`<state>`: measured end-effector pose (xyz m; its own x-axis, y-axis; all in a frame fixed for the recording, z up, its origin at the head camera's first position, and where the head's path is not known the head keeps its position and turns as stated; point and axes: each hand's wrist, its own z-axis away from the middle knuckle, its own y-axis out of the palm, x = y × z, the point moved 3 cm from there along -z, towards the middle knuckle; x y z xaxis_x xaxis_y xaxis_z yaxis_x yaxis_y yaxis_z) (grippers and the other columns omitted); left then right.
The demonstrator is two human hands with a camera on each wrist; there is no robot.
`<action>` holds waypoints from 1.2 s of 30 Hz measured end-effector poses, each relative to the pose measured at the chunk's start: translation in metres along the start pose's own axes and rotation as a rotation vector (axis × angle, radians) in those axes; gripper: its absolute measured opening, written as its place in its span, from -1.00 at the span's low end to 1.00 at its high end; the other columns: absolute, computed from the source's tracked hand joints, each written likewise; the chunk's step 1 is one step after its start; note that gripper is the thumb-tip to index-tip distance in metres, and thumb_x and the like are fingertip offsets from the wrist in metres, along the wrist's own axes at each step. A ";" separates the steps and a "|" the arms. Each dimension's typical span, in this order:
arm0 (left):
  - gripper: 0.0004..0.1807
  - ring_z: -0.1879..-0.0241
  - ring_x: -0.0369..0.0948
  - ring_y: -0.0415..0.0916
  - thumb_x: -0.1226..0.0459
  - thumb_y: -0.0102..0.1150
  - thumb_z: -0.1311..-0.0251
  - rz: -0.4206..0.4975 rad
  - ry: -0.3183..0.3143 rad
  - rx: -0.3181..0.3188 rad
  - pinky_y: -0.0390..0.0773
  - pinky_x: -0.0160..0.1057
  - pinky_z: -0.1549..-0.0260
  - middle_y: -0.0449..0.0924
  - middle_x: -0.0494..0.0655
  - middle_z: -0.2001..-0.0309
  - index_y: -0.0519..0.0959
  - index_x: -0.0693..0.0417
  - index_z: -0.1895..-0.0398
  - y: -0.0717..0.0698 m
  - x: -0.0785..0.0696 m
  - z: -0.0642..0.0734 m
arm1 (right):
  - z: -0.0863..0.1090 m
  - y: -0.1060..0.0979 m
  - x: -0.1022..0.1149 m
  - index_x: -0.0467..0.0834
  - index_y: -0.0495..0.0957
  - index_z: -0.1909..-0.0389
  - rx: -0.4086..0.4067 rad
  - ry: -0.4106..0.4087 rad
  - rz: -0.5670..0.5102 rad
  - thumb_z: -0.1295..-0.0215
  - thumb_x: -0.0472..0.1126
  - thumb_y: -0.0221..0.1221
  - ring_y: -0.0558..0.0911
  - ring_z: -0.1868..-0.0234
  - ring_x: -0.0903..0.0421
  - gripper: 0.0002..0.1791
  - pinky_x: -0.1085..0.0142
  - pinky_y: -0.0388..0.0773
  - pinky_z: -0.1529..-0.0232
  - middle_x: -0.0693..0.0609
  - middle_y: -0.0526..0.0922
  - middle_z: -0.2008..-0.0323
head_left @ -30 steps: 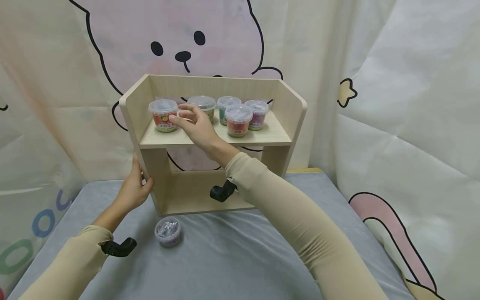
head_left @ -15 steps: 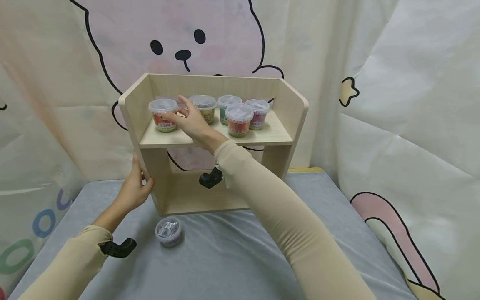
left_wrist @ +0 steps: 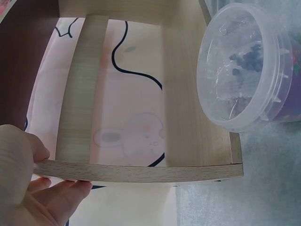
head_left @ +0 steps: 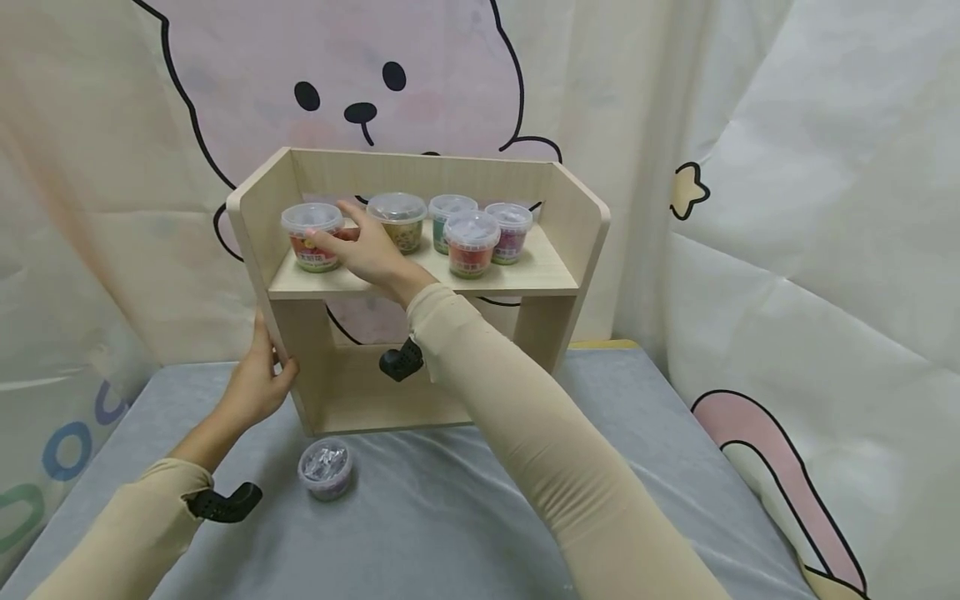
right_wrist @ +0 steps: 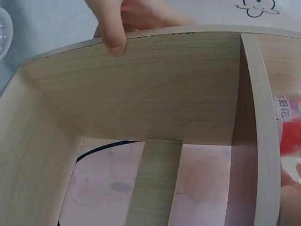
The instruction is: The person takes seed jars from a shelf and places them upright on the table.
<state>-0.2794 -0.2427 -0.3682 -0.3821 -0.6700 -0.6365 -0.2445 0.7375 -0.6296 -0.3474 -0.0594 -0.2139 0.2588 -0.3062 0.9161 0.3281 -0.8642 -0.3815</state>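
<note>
A small wooden two-tier shelf [head_left: 577, 225] stands on the cloth-covered table. My left hand [head_left: 257, 385] grips the edge of its left side panel; in the left wrist view the thumb lies on the inner side and the fingers on the outer. On the upper tier my right hand [head_left: 372, 252] holds the right side of a clear-lidded plastic tub with a red label [head_left: 306, 218], thumb at the front and fingers behind. Only part of this tub [right_wrist: 290, 136] appears in the right wrist view. A purple tub [head_left: 326, 468] sits on the table before the shelf.
Several more lidded tubs share the upper tier: a yellowish one [head_left: 397, 218], a green one [head_left: 442, 225], an orange one [head_left: 471, 246] and a purple-pink one [head_left: 511, 232]. A printed curtain [head_left: 637, 100] hangs behind. Grey cloth [head_left: 450, 517] covers the table.
My right hand has moved left onto the red-labelled tub, its thumb now over the front. That tub seems shifted slightly toward the front left. My left hand keeps its place on the panel.
</note>
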 end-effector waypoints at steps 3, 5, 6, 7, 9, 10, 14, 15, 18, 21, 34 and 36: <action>-0.02 -0.14 0.56 0.42 0.48 -0.01 -0.27 0.002 -0.002 0.001 0.54 0.43 0.06 0.28 0.66 -0.31 -0.34 -0.02 -0.60 0.001 0.000 0.000 | 0.000 0.001 0.001 0.15 0.15 -0.57 0.015 0.001 0.011 -0.39 0.11 0.21 0.40 -0.45 0.10 -0.21 0.19 0.36 -0.44 -0.01 0.40 -0.45; -0.03 -0.14 0.56 0.41 0.48 -0.01 -0.27 0.004 -0.004 0.002 0.54 0.43 0.07 0.28 0.65 -0.31 -0.34 -0.02 -0.60 0.000 0.000 0.000 | 0.001 0.001 0.001 0.12 0.18 -0.56 0.020 -0.005 0.007 -0.38 0.09 0.23 0.44 -0.41 0.12 -0.22 0.22 0.39 -0.40 -0.02 0.44 -0.41; -0.02 -0.15 0.57 0.41 0.48 -0.01 -0.27 0.004 -0.005 0.004 0.54 0.43 0.08 0.27 0.65 -0.31 -0.35 -0.02 -0.60 0.000 0.000 0.000 | 0.001 0.001 0.001 0.11 0.20 -0.55 0.023 -0.009 0.005 -0.38 0.09 0.24 0.46 -0.38 0.12 -0.23 0.24 0.41 -0.38 -0.02 0.46 -0.39; -0.02 -0.16 0.57 0.39 0.48 -0.01 -0.28 0.006 -0.007 0.008 0.54 0.44 0.07 0.26 0.65 -0.32 -0.35 -0.02 -0.60 0.000 0.000 0.000 | 0.001 0.001 0.001 0.11 0.20 -0.55 0.028 -0.017 0.007 -0.38 0.09 0.24 0.47 -0.36 0.13 -0.23 0.24 0.42 -0.36 -0.02 0.47 -0.38; -0.02 -0.16 0.57 0.38 0.49 -0.01 -0.28 0.005 -0.007 0.013 0.54 0.44 0.08 0.25 0.65 -0.33 -0.36 -0.02 -0.59 -0.001 0.000 0.000 | 0.002 0.001 0.001 0.12 0.22 -0.54 0.038 -0.022 -0.005 -0.36 0.08 0.25 0.47 -0.33 0.14 -0.24 0.25 0.43 -0.34 0.00 0.47 -0.36; -0.03 -0.17 0.57 0.38 0.49 -0.01 -0.28 0.004 -0.007 0.014 0.53 0.44 0.07 0.25 0.65 -0.33 -0.36 -0.01 -0.59 -0.002 0.000 0.000 | 0.002 0.001 0.001 0.13 0.23 -0.53 0.045 -0.026 -0.014 -0.36 0.07 0.26 0.47 -0.32 0.14 -0.24 0.23 0.43 -0.35 0.01 0.46 -0.37; -0.03 -0.16 0.56 0.39 0.50 -0.01 -0.27 0.000 0.003 0.011 0.52 0.44 0.05 0.27 0.66 -0.31 -0.34 0.00 -0.59 -0.001 -0.001 -0.001 | 0.002 -0.001 0.000 0.14 0.28 -0.51 0.067 -0.025 -0.070 -0.35 0.02 0.28 0.45 -0.35 0.14 -0.27 0.16 0.40 -0.40 0.05 0.44 -0.38; -0.03 -0.16 0.56 0.40 0.50 -0.01 -0.27 -0.003 0.005 0.007 0.52 0.44 0.03 0.27 0.65 -0.31 -0.33 0.00 -0.59 0.000 0.000 -0.001 | 0.002 -0.001 -0.001 0.13 0.28 -0.51 0.069 -0.026 -0.080 -0.35 0.01 0.28 0.45 -0.35 0.13 -0.28 0.15 0.39 -0.41 0.04 0.45 -0.38; -0.04 -0.14 0.54 0.43 0.50 0.01 -0.25 -0.024 0.011 -0.017 0.53 0.43 0.03 0.30 0.63 -0.30 -0.30 0.01 -0.58 0.002 0.000 -0.002 | 0.001 -0.002 -0.002 0.11 0.29 -0.50 0.069 -0.033 -0.097 -0.36 0.00 0.28 0.46 -0.33 0.13 -0.29 0.16 0.38 -0.41 0.02 0.47 -0.34; -0.04 -0.12 0.53 0.46 0.49 0.03 -0.24 -0.050 0.007 -0.035 0.55 0.42 0.06 0.32 0.62 -0.29 -0.29 0.01 -0.57 0.003 0.002 0.000 | 0.002 -0.001 -0.004 0.10 0.31 -0.49 0.064 -0.026 -0.106 -0.35 0.00 0.29 0.48 -0.28 0.13 -0.29 0.18 0.39 -0.39 0.00 0.50 -0.30; -0.06 0.15 0.45 0.61 0.43 0.04 -0.23 -0.108 0.007 -0.060 0.54 0.33 0.27 0.54 0.64 0.00 -0.28 0.09 -0.56 0.009 0.002 0.002 | 0.022 -0.010 -0.005 0.09 0.29 -0.49 0.091 -0.044 -0.010 -0.37 0.01 0.27 0.50 -0.19 0.20 -0.30 0.33 0.48 -0.16 0.08 0.49 -0.27; -0.03 0.22 0.43 0.60 0.44 0.05 -0.22 -0.119 0.013 -0.079 0.52 0.33 0.30 0.55 0.64 0.05 -0.29 0.08 -0.57 0.007 0.001 0.001 | 0.028 -0.014 -0.003 0.09 0.31 -0.48 0.095 -0.076 -0.020 -0.36 -0.02 0.28 0.50 -0.16 0.22 -0.31 0.37 0.50 -0.07 0.09 0.51 -0.24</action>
<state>-0.2802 -0.2386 -0.3738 -0.3578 -0.7522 -0.5533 -0.3581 0.6577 -0.6627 -0.3276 -0.0354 -0.2146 0.3178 -0.2550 0.9132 0.4173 -0.8272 -0.3762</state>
